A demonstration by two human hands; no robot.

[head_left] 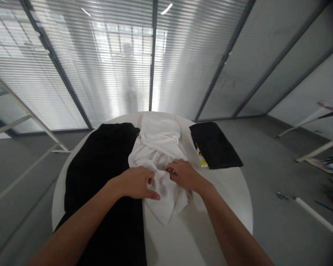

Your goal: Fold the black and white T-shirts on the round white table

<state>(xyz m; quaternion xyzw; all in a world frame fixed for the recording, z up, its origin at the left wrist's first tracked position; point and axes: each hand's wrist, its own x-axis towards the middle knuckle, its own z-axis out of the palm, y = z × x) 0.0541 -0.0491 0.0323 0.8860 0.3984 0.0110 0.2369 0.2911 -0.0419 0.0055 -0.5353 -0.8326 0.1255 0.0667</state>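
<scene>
My left hand, my right hand, apart, both on a crumpled white cloth, grip unclear from here; round white surface beneath, black garment left, folded black cloth right

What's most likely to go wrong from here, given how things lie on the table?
Tugging the white cloth with the left hand might drag the black garment beside it, which already runs over the near edge of the round table and could slide off. The small dark item at the right hand might snag the cloth.
</scene>
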